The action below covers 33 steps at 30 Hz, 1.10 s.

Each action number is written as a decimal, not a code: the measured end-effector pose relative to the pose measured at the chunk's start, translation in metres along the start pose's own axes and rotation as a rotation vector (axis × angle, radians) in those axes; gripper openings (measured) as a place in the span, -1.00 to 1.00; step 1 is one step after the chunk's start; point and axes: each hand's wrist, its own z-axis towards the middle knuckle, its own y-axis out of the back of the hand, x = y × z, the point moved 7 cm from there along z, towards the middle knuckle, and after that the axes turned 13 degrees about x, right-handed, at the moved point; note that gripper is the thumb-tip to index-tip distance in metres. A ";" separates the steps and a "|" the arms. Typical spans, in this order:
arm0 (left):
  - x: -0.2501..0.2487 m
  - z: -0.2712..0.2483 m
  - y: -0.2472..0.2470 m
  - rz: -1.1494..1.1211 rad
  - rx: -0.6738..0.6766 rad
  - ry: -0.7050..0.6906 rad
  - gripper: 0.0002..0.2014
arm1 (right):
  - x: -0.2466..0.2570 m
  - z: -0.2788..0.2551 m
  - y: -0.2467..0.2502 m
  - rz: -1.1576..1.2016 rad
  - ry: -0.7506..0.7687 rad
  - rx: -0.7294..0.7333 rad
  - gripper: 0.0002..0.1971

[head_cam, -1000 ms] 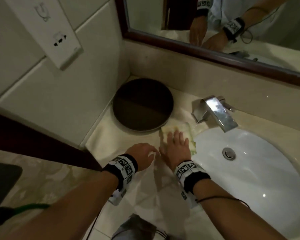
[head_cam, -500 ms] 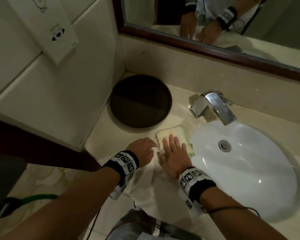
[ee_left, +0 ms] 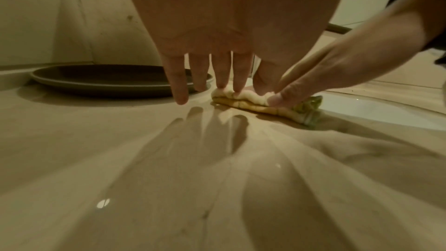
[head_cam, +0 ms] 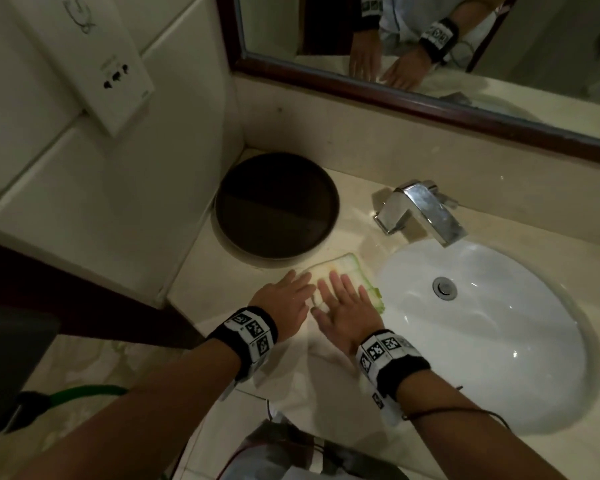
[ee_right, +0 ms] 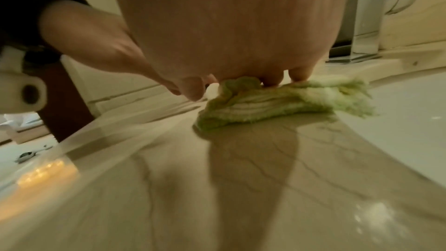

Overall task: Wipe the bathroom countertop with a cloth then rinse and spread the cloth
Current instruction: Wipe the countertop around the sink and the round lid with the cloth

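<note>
Head overhead; wrists low, close.

Dark tray (head_cam: 277, 206) and faucet (head_cam: 420, 211) behind; near countertop (head_cam: 201, 292) open

There's a round dark brown tray (head_cam: 277, 206) tucked into the back left corner, sitting flat right up against the tiled wall (head_cam: 94, 202). To its right is a chunky square chrome faucet (head_cam: 420, 211) with its spout hanging over a white oval sink basin (head_cam: 520, 358), and there's a metal drain (head_cam: 444, 287) near the back of the bowl. A mirror with a dark wood frame (head_cam: 413, 102) runs along the back wall above a beige backsplash. Up on the left wall there's a white socket plate (head_cam: 115, 74), and down by the floor a bit of green hose (head_cam: 87, 393).
</note>
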 end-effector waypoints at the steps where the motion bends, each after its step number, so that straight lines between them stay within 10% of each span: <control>1: 0.002 0.001 -0.001 0.035 0.023 0.010 -0.49 | 0.000 0.002 0.001 0.002 -0.007 0.007 -0.36; 21: 0.060 -0.022 -0.023 -0.123 0.180 0.213 -0.42 | 0.035 -0.023 -0.042 -0.125 0.257 -0.016 -0.28; 33: 0.064 -0.040 -0.034 -0.180 0.109 0.199 -0.50 | -0.029 0.014 0.025 0.021 -0.027 -0.083 -0.44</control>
